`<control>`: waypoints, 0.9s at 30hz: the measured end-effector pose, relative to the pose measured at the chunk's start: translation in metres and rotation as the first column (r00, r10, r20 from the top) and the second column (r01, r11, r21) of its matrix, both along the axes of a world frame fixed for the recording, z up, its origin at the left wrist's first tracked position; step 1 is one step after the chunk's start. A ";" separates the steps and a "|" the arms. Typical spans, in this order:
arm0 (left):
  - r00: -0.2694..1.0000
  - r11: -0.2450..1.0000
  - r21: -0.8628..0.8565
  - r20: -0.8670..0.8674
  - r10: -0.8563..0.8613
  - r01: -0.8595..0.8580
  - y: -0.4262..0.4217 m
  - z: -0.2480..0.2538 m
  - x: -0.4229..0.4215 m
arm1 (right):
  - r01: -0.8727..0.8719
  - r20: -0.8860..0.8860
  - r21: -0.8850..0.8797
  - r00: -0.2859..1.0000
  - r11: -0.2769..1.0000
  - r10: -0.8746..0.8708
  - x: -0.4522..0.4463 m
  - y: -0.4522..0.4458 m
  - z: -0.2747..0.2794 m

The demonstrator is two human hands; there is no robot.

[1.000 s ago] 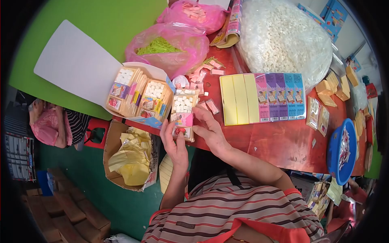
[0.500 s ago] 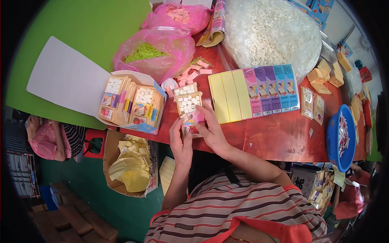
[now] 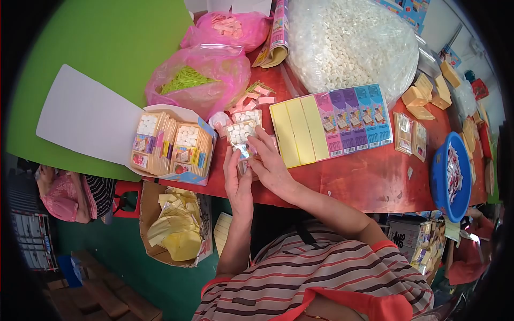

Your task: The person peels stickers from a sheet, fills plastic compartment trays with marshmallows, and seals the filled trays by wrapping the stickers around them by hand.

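Note:
Near the table's front edge, a small tan tray pack (image 3: pixel 241 130) of white pieces is between my two hands. A colourful, shiny label covers its near half. My left hand (image 3: pixel 239 187) holds the pack's left and near side, thumb and fingers closed in on it. Across the label from the right lie the bent fingers of my right hand (image 3: pixel 272 167), which partly hide it. Just behind is another tray of white pieces (image 3: pixel 247 115). To the right lies a label sheet (image 3: pixel 345 120) of pink, purple and blue stickers, its left strips bare yellow backing.
On the left stands an open display box (image 3: pixel 202 170) of packs. Behind are pink bags with green sticks (image 3: pixel 187 79) and pink pieces (image 3: pixel 226 24), and a clear bag of white pieces (image 3: pixel 353 43). A blue basin (image 3: pixel 440 179) sits right; a carton of yellow scraps (image 3: pixel 174 224) below.
The view has shifted a little. My right fingers have moved over the label, and the pack's labelled end now catches the light. Both hands stay on the pack.

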State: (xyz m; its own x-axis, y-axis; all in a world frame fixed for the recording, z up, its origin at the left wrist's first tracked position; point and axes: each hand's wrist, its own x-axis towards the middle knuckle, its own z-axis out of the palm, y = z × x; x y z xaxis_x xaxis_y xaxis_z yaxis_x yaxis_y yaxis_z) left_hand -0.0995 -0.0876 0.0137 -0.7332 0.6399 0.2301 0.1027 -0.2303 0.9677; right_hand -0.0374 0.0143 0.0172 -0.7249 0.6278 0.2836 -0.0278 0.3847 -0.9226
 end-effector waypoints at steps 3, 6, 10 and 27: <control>0.999 1.000 -0.013 -0.038 -0.022 0.022 0.004 0.005 -0.006 | 0.007 -0.021 0.032 1.000 0.999 -0.006 0.001 0.004 0.006; 0.998 0.998 0.022 -0.001 -0.058 0.058 0.011 0.004 -0.017 | 0.039 -0.009 0.032 0.999 0.999 -0.039 -0.003 0.013 0.008; 1.000 0.998 -0.060 -0.026 0.000 -0.002 0.008 -0.016 -0.024 | 0.082 -0.042 -0.082 0.995 0.993 -0.086 -0.008 0.020 -0.010; 0.846 0.979 0.113 -0.493 0.205 -0.172 0.001 0.015 0.049 | 0.501 -0.048 0.553 0.817 0.666 -0.575 0.198 0.104 0.019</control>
